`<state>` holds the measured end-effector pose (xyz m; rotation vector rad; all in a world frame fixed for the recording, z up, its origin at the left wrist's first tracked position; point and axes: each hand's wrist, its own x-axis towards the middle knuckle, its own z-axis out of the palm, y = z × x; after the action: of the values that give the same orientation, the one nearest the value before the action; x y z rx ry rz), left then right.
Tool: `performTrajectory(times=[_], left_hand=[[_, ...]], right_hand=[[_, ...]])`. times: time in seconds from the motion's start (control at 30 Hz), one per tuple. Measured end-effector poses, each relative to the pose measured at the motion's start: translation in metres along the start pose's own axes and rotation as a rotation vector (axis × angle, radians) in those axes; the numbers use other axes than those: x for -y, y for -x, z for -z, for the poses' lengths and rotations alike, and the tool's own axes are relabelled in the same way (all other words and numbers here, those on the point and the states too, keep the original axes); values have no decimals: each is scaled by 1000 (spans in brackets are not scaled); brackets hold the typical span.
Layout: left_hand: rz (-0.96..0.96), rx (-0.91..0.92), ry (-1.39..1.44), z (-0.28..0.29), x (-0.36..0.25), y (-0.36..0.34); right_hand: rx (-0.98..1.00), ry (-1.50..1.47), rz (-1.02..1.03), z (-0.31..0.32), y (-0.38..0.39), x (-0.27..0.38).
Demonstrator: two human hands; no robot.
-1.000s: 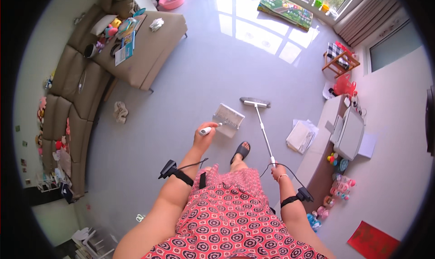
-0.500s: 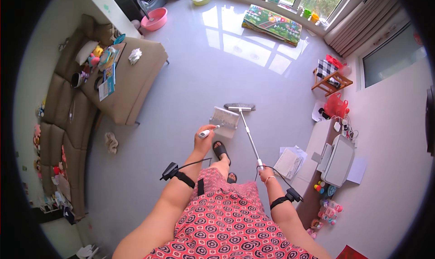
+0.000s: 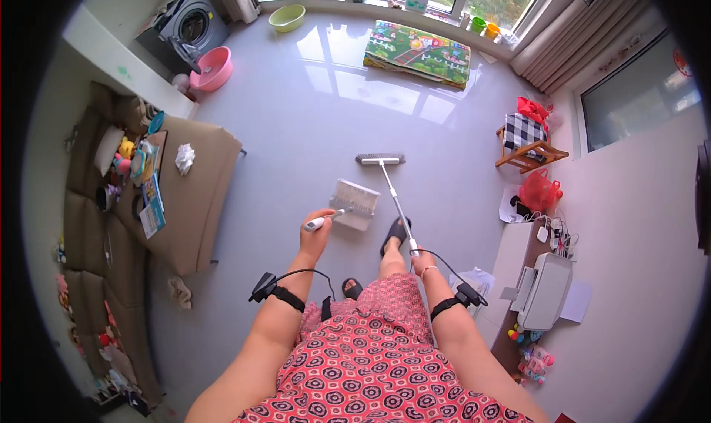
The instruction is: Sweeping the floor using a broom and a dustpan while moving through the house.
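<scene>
In my left hand (image 3: 315, 236) is the handle of a white and grey dustpan (image 3: 354, 203), my fingers closed round its grip. The pan hangs in front of me, just ahead of my feet. My right hand (image 3: 424, 261) is wrapped round the white pole of a broom (image 3: 381, 159). Its wide grey bristle head is out beyond the dustpan, apart from it and slightly to the right. The pole slants from my right hand up and to the left. Whether anything lies in the dustpan is too small to make out.
A brown sofa (image 3: 200, 201) lines the left side, with a cloth (image 3: 180, 293) on the floor nearby. A pink basin (image 3: 212, 69), a green basin (image 3: 287, 17) and a folded play mat (image 3: 416, 53) lie far ahead. At right stand a wooden stool (image 3: 527, 143) and a printer (image 3: 546, 291).
I have stepped forward, and my right foot is now the leading one. The broom head has shifted left relative to my body and stands farther from the dustpan. Both hands keep their holds.
</scene>
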<state>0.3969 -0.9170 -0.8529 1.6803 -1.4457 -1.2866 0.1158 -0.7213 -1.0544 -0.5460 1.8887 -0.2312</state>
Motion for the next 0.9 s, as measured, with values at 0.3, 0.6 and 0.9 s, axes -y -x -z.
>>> performTrajectory(times=[0.3, 0.6, 0.9], left_hand=[[99, -127, 68, 40, 2, 2], [123, 31, 22, 33, -30, -34], [62, 56, -16, 24, -43, -68]], right_hand=[[86, -48, -101, 18, -12, 85], [227, -138, -279, 104, -21, 119], [317, 111, -250, 183, -11, 99]])
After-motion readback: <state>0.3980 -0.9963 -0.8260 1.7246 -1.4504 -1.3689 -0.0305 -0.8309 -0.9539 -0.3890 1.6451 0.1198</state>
